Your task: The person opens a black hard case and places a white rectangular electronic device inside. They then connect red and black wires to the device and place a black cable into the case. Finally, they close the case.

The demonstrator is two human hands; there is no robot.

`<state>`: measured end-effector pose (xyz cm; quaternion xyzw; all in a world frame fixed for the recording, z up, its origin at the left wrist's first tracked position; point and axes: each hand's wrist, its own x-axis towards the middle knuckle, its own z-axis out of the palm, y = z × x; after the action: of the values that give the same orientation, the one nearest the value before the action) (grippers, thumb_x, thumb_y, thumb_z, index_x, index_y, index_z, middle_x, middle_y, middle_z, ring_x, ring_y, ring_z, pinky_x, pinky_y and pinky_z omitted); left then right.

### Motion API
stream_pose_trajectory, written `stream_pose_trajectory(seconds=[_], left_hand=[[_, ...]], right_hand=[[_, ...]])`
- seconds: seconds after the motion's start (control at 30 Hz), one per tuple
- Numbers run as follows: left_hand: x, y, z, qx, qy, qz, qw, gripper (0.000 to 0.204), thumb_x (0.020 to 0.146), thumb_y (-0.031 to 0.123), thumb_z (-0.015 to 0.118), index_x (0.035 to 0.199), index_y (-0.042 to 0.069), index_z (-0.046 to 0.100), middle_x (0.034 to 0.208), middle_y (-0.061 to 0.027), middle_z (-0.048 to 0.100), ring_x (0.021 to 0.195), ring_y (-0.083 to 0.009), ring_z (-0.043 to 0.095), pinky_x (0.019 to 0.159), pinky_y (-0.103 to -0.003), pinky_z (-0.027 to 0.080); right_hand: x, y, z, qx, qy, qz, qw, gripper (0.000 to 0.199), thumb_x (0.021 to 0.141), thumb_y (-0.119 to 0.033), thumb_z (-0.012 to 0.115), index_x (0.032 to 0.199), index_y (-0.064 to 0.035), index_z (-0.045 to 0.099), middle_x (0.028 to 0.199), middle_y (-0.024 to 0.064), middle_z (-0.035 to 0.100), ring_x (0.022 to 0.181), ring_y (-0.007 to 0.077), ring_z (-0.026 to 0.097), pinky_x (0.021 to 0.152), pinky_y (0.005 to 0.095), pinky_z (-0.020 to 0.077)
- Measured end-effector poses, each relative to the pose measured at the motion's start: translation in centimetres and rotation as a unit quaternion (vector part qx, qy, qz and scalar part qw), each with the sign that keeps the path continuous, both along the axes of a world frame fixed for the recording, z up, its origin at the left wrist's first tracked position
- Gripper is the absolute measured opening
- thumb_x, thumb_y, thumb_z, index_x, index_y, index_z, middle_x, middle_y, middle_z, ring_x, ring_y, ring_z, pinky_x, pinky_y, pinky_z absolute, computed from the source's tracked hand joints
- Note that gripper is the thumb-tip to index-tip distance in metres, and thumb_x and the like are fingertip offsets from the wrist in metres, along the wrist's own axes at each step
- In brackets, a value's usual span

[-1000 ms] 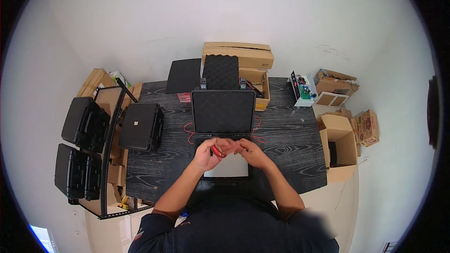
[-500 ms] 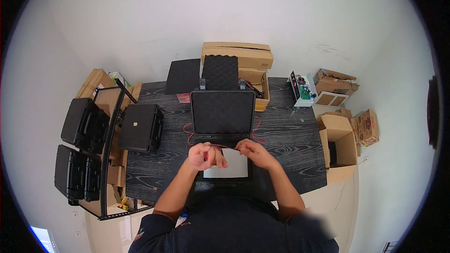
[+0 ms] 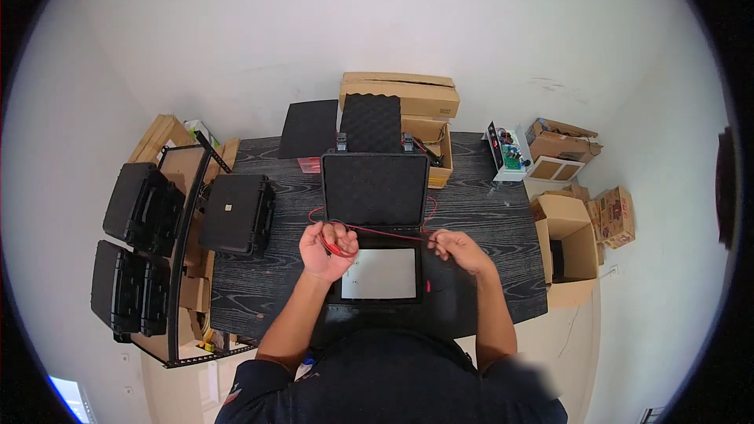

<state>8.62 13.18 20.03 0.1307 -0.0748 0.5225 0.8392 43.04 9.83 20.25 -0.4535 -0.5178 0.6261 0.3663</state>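
Observation:
My left hand [image 3: 326,254] is closed on a loop of red-and-black cable, with a red piece, perhaps a clip, showing against the fingers. From it the cable [image 3: 385,232] runs taut across to my right hand [image 3: 463,250], which pinches its other stretch. Both hands are above the open black hard case [image 3: 375,188], whose raised lid is lined with dark foam. Below the cable, a silver flat panel [image 3: 381,275] with a black border lies in the case's base. A small red piece [image 3: 428,286] lies right of the panel.
Foam sheets [image 3: 308,129], cardboard boxes [image 3: 399,96] and a white housing with a circuit board [image 3: 506,153] stand at the table's back. A shut black case [image 3: 237,213] is at left beside a rack [image 3: 186,243] of more cases. An open carton [image 3: 567,228] stands at right.
My hands have moved apart, the right one going right, and the cable is now stretched between them. The silver panel and small red piece are more exposed.

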Motion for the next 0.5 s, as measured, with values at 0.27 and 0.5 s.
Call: stream_pose_trajectory(seconds=[0.27, 0.5], left_hand=[[1.2, 0.0, 3.6, -0.148, 0.094, 0.197, 0.965, 0.042, 0.103, 0.031, 0.045, 0.113, 0.001, 0.073, 0.138, -0.0178, 0.067, 0.141, -0.0369, 0.053, 0.120, -0.049, 0.040], [0.6, 0.8, 1.4, 0.007, 0.059, 0.068, 0.996, 0.046, 0.101, 0.033, 0.043, 0.100, -0.001, 0.073, 0.137, -0.0229, 0.065, 0.137, -0.0400, 0.054, 0.120, -0.050, 0.039]], right_hand=[[3.7, -1.5, -1.6, -0.007, -0.151, 0.013, 0.988, 0.048, 0.106, -0.041, 0.061, 0.071, -0.0076, 0.056, 0.066, -0.0063, 0.046, 0.061, 0.0067, 0.039, 0.057, 0.0266, 0.0351], [-1.2, -2.8, 2.0, 0.139, -0.384, 0.035, 0.912, 0.026, 0.093, -0.024, 0.075, 0.105, -0.0022, 0.068, 0.099, 0.0122, 0.069, 0.091, 0.0248, 0.065, 0.082, 0.0375, 0.0517]])
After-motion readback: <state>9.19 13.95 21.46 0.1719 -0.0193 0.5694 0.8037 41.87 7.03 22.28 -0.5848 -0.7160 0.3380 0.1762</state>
